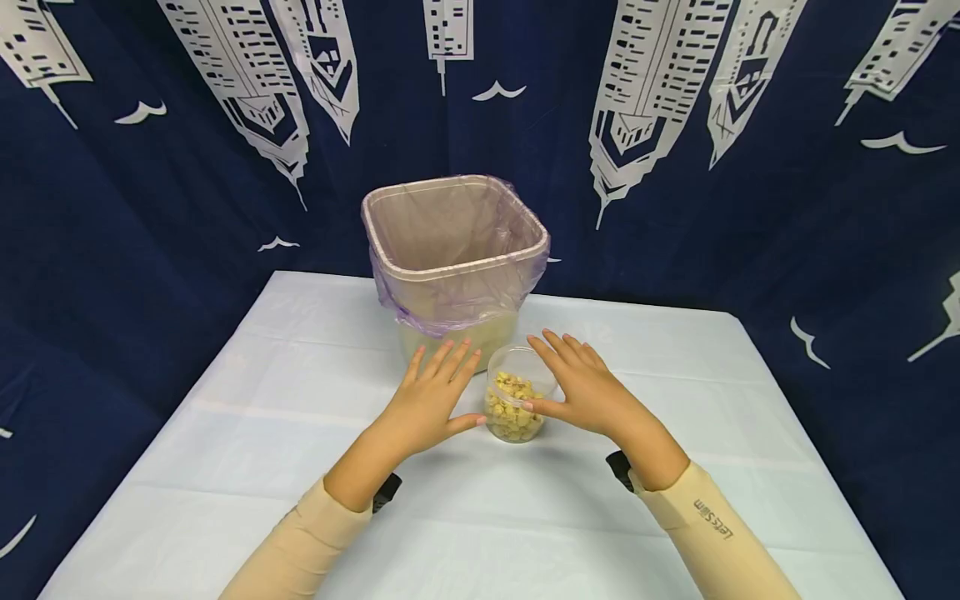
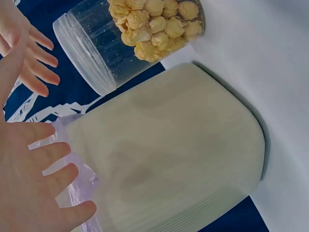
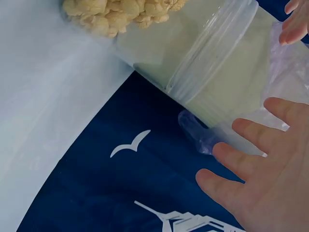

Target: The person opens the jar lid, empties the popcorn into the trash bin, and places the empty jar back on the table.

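Note:
A clear plastic jar (image 1: 514, 408), partly filled with yellow popcorn (image 2: 159, 24), stands upright on the table. My left hand (image 1: 429, 410) hovers to the left of the jar with fingers spread and nearly straight. On the other side my right hand (image 1: 581, 385) is held with its fingers extended, its thumb overlapping the jar's rim in the head view; whether it touches cannot be told. Neither hand holds anything. Behind the jar stands a beige bin (image 1: 465, 337), lined with a thin purple plastic bag (image 1: 480, 292) folded over its rim.
A white cloth covers the table (image 1: 480, 533). Dark blue fabric (image 1: 480, 125) with white building and bird prints hangs behind and around it. The bin sits close to the table's back edge.

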`<state>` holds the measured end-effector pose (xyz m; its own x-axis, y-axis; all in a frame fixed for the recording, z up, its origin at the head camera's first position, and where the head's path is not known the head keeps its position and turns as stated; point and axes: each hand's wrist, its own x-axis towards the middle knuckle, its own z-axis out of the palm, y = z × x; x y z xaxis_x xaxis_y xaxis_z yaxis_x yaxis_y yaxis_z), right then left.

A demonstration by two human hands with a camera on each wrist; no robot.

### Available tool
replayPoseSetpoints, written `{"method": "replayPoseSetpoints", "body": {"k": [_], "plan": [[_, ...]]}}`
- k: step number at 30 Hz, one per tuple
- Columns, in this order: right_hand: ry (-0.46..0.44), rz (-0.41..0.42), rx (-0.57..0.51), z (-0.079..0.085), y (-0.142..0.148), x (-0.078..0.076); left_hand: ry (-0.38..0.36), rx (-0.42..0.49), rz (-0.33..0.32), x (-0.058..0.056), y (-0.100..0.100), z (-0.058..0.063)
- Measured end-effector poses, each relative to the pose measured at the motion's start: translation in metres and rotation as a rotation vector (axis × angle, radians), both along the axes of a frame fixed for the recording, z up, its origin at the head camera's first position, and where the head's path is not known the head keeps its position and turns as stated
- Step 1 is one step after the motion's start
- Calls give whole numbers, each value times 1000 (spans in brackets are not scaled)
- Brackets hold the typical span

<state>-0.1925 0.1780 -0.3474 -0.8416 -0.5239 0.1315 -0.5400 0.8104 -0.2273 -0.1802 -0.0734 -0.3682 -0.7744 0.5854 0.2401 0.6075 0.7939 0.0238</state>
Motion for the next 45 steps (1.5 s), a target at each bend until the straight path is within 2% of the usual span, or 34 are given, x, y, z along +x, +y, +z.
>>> {"method": "replayPoseSetpoints", "body": {"k": [7, 16, 21, 26, 34, 37, 40, 45], "plan": [[-44, -12, 36, -4, -15, -13, -20, 5, -5, -1, 3, -4], [-133, -92, 107, -11, -31, -26, -31, 19, -18, 0, 6, -9], [-115, -133, 94, -13, -33, -27, -35, 10, -15, 0, 7, -14], [-104, -155, 46, -11, -31, -22, -39, 14, -21, 0, 9, -19], [-76, -148, -71, -4, -31, -3, -77, 38, -3, 1, 12, -26], [-62, -151, -110, -3, -32, 2, -81, 93, -10, 0, 13, -28], [-51, -152, -158, -5, -32, 6, -80, 186, -23, -1, 16, -30], [-37, -157, -245, -8, -33, 10, -26, 295, -5, -2, 23, -34]]}}
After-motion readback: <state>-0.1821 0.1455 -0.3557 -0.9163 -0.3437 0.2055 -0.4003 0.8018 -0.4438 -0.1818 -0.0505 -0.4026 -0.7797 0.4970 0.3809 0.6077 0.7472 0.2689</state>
